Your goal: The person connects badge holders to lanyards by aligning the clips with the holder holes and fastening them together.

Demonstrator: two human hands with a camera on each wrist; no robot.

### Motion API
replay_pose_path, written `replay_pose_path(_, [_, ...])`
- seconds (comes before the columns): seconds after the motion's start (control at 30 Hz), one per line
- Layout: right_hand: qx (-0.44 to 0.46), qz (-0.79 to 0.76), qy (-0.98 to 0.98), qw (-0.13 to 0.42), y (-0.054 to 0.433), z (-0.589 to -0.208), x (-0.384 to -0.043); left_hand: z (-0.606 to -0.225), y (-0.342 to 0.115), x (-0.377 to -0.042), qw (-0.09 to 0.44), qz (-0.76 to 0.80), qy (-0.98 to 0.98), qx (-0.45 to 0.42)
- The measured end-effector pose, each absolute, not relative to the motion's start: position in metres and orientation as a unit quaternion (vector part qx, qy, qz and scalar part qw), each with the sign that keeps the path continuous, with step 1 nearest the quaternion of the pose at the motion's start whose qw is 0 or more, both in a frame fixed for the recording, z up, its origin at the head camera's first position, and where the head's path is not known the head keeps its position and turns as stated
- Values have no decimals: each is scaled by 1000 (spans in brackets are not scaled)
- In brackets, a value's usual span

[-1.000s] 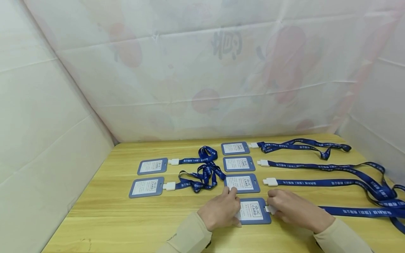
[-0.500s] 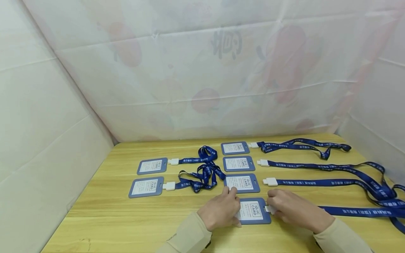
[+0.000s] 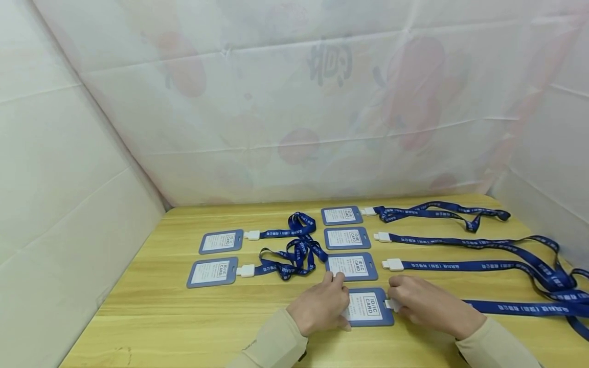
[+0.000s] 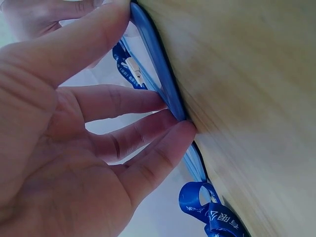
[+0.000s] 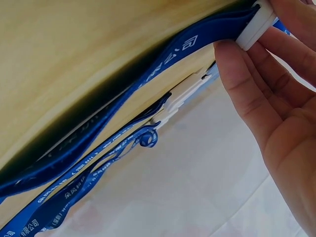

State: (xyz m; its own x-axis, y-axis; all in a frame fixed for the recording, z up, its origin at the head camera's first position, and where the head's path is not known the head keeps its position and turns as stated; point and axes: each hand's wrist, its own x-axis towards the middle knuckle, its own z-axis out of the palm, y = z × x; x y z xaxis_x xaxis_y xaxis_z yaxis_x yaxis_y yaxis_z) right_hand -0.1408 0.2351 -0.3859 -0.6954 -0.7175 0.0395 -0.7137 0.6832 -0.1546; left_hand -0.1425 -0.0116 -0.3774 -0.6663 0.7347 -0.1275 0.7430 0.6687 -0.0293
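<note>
My left hand (image 3: 322,306) grips the left end of the nearest blue ID card holder (image 3: 370,307), with thumb and fingers at its opposite long edges. In the left wrist view that holder (image 4: 157,57) lies flat on the wood, seen edge-on. My right hand (image 3: 430,304) pinches the white clip (image 5: 257,25) of a blue lanyard (image 3: 515,307). The clip's tip touches the slotted right end of the holder; whether it is hooked through the slot I cannot tell. Fingers hide most of the clip in the head view.
Behind lie three more card holders, the closest one (image 3: 352,267) beside my left fingertips, with clips and lanyards to their right. Two holders (image 3: 213,272) with bunched lanyards (image 3: 294,258) lie at left. Lanyards tangle at the right edge. White cloth walls (image 3: 276,128) enclose the wooden table (image 3: 161,327).
</note>
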Motion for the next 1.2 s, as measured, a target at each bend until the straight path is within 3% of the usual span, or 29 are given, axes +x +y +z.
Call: replay_pose_path(1.2, [-393,-78,916,8,233,-385,-140,-379,-11,-143,46,-48,911,406])
